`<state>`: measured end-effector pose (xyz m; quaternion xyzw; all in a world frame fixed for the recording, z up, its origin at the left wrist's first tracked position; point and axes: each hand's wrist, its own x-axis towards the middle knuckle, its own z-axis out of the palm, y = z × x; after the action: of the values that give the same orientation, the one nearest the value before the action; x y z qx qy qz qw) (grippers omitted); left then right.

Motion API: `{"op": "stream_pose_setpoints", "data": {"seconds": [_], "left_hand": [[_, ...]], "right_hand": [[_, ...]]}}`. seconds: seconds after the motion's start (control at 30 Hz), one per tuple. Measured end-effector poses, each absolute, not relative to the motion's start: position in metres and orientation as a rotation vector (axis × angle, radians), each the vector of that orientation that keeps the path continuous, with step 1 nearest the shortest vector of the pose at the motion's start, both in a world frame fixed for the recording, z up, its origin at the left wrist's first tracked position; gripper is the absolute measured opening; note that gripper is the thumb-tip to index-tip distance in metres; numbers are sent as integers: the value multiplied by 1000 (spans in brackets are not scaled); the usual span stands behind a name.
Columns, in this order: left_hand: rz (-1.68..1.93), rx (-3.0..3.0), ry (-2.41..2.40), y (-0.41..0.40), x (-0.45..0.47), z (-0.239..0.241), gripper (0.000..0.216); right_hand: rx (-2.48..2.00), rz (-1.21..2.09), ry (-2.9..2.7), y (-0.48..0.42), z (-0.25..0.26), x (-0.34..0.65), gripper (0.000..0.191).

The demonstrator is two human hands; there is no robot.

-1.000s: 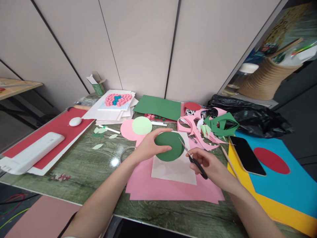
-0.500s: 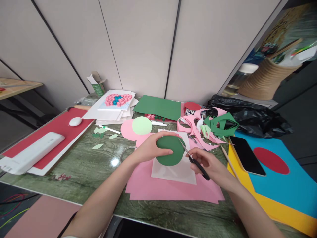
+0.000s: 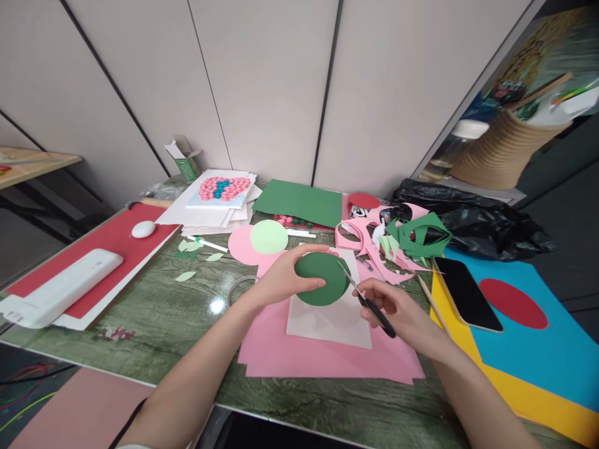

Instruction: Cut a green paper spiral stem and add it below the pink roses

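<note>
So the green paper disc [image 3: 325, 273] crept slightly away from the person since half a second ago, pinched in the left hand [image 3: 286, 274]. The right hand [image 3: 387, 300] grips scissors [image 3: 378, 317] against it; blade contact's hard to make out. Green tabletop [image 3: 173, 318] under both hands, grey wall [image 3: 266, 93] beyond.

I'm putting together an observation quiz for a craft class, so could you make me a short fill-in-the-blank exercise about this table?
1. The left hand holds round paper coloured ____.
2. The right hand holds scissors with a ____ handle.
3. The phone lies partly on yellow paper and partly on ____ paper.
4. The pale green circle overlaps a ____ circle.

Missing words: green; black; blue; pink.
</note>
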<state>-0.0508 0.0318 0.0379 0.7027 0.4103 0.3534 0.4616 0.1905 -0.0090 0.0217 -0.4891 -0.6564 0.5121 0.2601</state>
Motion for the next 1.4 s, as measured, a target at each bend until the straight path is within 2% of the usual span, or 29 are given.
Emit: {"op": "stream_pose_setpoints", "data": {"seconds": [0.8, 1.4], "left_hand": [[904, 1659, 1045, 35, -54, 35, 55], [826, 1681, 983, 29, -50, 39, 51]], "right_hand": [[-1353, 1296, -1813, -6, 18, 196, 26], [-1313, 1418, -1763, -8, 23, 193, 23]]}}
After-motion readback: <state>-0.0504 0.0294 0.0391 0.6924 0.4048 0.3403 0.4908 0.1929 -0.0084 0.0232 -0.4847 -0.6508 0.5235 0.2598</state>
